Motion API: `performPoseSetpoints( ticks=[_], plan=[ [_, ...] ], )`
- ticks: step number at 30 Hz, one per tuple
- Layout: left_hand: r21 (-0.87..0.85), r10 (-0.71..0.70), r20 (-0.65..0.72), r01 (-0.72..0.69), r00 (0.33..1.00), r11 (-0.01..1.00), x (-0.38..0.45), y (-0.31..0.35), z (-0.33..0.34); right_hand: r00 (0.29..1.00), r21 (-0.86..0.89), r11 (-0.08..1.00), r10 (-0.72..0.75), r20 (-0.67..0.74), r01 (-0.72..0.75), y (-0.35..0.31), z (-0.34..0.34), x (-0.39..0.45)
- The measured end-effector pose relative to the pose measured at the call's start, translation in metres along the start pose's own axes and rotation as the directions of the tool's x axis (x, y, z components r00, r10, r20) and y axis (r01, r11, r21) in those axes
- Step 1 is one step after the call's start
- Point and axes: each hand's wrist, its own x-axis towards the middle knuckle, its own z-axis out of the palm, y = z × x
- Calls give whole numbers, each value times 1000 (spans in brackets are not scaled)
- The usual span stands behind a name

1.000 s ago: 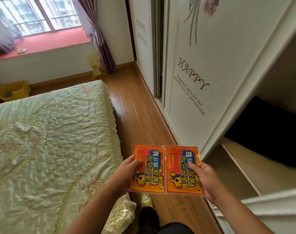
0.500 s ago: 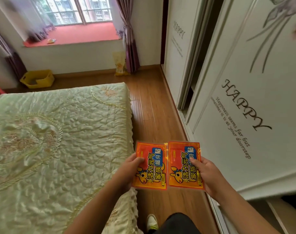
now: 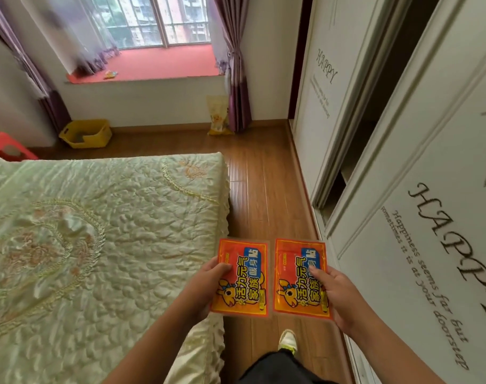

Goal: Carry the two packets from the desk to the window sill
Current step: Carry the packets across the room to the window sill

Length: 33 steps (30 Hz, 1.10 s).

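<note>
I hold two orange packets side by side in front of me, low in the view. My left hand point(image 3: 201, 289) grips the left packet point(image 3: 240, 278) by its left edge. My right hand point(image 3: 337, 292) grips the right packet point(image 3: 297, 275) by its right edge, thumb on its face. Both packets show yellow and blue print with a cartoon animal. The window sill point(image 3: 164, 63), covered in red, lies far ahead under the window. A small yellow thing point(image 3: 110, 74) rests on it.
A bed with a pale green quilt point(image 3: 98, 245) fills the left. A white wardrobe point(image 3: 416, 217) with a sliding door ajar lines the right. A wooden floor aisle point(image 3: 261, 184) runs between them. A yellow basket point(image 3: 85, 133), a red stool point(image 3: 3, 146) and a yellow bag point(image 3: 217, 115) stand near the far wall.
The view has turned left and moved forward along the aisle; the window sill is now straight ahead and closer. Both hands keep the packets as before.
</note>
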Motion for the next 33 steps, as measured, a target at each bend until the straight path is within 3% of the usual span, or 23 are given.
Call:
performPoseSetpoints(
  ticks=[9,17,33],
  plan=[
    [-32,33,-68,-36,997,999,89,84,36,996,-18,1000,26,86,-24,-97,-5,108],
    [-62,28,-101,-34,994,997,166,139,28,992,-15,998,63,108,-62,-146,6,187],
    [-5,10,-28,-10,1000,1000,332,290,-24,999,-86,996,16,47,-12,-261,106,361]
  ],
)
